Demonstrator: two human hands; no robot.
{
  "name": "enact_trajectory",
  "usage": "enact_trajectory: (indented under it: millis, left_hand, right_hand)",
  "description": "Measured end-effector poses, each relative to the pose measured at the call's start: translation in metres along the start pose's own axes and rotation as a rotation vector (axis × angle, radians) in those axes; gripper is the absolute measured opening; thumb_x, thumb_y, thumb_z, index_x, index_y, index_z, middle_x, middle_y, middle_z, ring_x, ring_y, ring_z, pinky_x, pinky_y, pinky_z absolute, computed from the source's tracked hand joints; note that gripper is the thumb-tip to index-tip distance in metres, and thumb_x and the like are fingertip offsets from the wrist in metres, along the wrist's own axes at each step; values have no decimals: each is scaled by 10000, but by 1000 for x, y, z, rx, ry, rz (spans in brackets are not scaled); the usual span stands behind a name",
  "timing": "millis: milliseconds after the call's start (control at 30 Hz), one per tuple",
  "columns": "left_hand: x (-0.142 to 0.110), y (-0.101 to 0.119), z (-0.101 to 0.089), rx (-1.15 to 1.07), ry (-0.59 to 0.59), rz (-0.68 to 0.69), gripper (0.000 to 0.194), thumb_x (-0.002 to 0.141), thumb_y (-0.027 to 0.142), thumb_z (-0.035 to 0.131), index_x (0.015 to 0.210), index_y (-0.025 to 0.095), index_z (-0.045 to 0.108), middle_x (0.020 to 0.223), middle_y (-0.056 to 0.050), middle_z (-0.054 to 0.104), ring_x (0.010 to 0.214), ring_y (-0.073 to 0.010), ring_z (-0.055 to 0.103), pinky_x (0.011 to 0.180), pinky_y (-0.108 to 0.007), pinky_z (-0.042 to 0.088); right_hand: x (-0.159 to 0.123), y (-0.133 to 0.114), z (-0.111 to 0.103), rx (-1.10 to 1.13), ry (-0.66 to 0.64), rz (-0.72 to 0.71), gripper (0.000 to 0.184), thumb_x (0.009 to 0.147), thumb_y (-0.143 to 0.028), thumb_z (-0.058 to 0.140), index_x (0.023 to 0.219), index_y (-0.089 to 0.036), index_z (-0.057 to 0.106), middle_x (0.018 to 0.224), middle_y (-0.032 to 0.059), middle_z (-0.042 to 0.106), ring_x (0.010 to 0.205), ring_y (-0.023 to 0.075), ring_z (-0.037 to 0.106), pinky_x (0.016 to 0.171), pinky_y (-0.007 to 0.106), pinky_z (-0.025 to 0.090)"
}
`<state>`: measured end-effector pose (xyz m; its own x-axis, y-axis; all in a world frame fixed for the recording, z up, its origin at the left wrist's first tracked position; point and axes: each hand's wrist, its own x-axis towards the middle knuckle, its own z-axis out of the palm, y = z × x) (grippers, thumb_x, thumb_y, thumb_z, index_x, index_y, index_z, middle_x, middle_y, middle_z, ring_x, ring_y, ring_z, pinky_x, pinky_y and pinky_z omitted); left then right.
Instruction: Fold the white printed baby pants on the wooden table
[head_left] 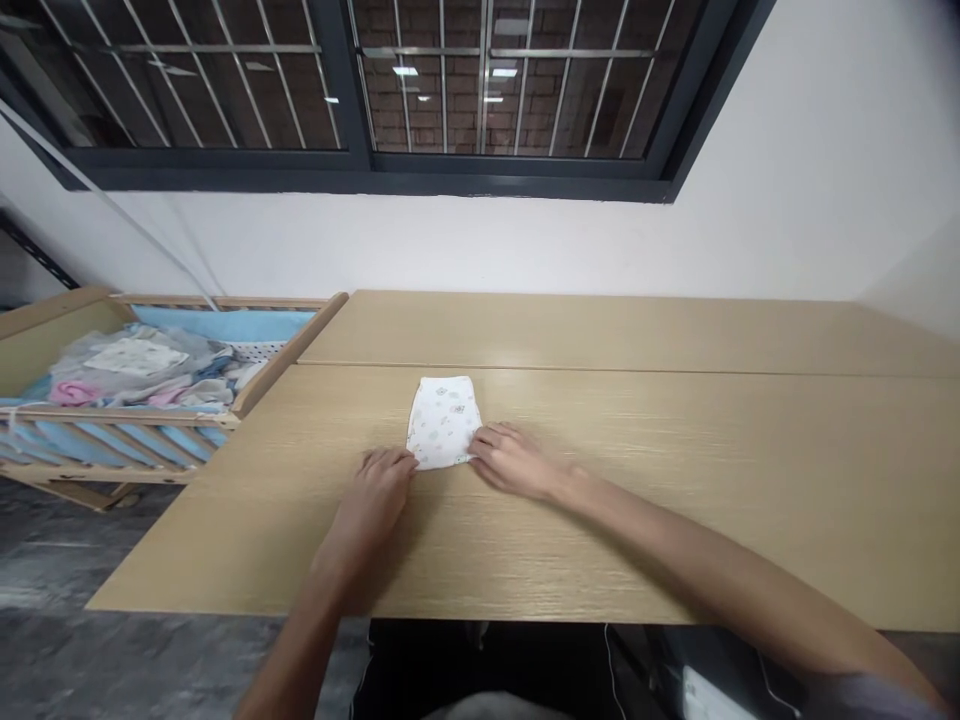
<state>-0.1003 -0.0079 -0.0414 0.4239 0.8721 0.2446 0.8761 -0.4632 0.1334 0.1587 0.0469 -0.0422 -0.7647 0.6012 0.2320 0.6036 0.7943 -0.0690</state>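
A folded white cloth (444,422) with a small pastel print lies near the middle of the pale wood-grain table (675,520), squared into a compact, upright rectangle; the left hand (375,490) sits at its near left corner, and the right hand (510,460) lies at its near right corner. The fingers (394,462) of the left hand curl slightly against the cloth's edge, while those of the right hand reach flat over the opposite edge; both hands are pressed low to the table, and I cannot tell whether either has a real pinch on the fabric. The cloth looks light, soft and limp, likely to shift if pushed, so its near corners or folded edges seem the surest places to take hold; to the left of the table stands a wooden crib (172,416) lined with blue padding (221,323); inside it lies a loose heap of baby clothes (142,370), with grey sheer fabric (82,365), a white printed piece (135,355) and a pink bundle (75,392) among them.
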Motion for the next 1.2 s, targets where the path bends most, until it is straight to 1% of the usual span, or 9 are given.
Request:
enact_trajectory:
  millis: [167, 300, 433, 567, 700, 833, 967, 1067, 1200]
  left_hand:
    - [-11, 13, -8, -55, -71, -27, 272, 937, 57, 391, 992, 192, 620, 1032, -66, 685, 1008, -242, 607, 961, -426, 435]
    - [-16, 20, -20, -158, -54, -122, 248, 1014, 202, 347, 957, 220, 587, 992, -38, 676, 990, -229, 613, 936, -415, 430]
    - [4, 22, -32, -209, 22, -161, 270, 1038, 295, 301, 949, 223, 545, 986, -48, 643, 959, -226, 598, 896, -401, 434]
    - [43, 14, -38, -87, 79, -175, 265, 1023, 247, 283, 1014, 194, 542, 1053, -101, 636, 977, -260, 589, 889, -420, 429]
    - [87, 0, -37, -2, -6, -192, 206, 972, 185, 376, 1051, 179, 566, 1095, -133, 645, 1005, -266, 594, 883, -387, 434]
    - [117, -12, -24, 16, -42, -230, 211, 927, 158, 446, 1075, 175, 596, 1101, -146, 662, 1036, -263, 599, 906, -375, 438]
    - [126, -19, -4, 27, -29, -227, 269, 907, 103, 411, 1079, 148, 613, 1093, -166, 670, 1018, -260, 610, 909, -389, 446]
    - [127, -23, 5, 26, -6, -225, 293, 900, 80, 389, 1063, 144, 624, 1082, -162, 678, 1001, -258, 619, 901, -397, 460]
    - [124, -20, 8, 16, 85, -234, 304, 942, 132, 364, 1077, 131, 636, 1087, -186, 672, 1049, -292, 623, 925, -429, 469]
  right_hand:
    - [-13, -24, -20, 77, -18, 73, 244, 1009, -215, 447, 1004, -140, 679, 1036, 125, 702, 958, 249, 658, 923, 430, 511]
    - [-23, -33, -40, 275, -29, 154, 185, 994, -210, 454, 980, -169, 634, 975, 94, 673, 939, 228, 635, 893, 404, 509]
    - [-17, -26, -48, 415, 69, 261, 211, 1040, -278, 357, 1022, -193, 549, 1045, 99, 618, 991, 225, 590, 895, 398, 489]
    - [6, -2, -36, 471, 216, 329, 233, 1046, -345, 321, 1003, -201, 500, 1042, 100, 587, 999, 227, 567, 899, 389, 463]
    - [32, 30, -16, 518, 347, 400, 159, 993, -329, 399, 1041, -203, 482, 1008, 81, 602, 944, 218, 573, 853, 358, 447]
    - [50, 55, 2, 533, 383, 503, 200, 945, -330, 442, 1089, -193, 460, 916, 55, 605, 822, 206, 561, 771, 335, 437]
    - [56, 69, 18, 521, 341, 579, 199, 925, -320, 460, 1082, -198, 465, 878, 41, 610, 788, 202, 552, 745, 323, 439]
    - [56, 71, 20, 507, 277, 627, 224, 933, -312, 467, 1114, -181, 476, 928, 66, 641, 820, 211, 576, 754, 329, 459]
    - [54, 59, 10, 376, 290, 611, 288, 1004, -321, 381, 1199, -143, 495, 1124, 155, 652, 1024, 247, 610, 878, 367, 480]
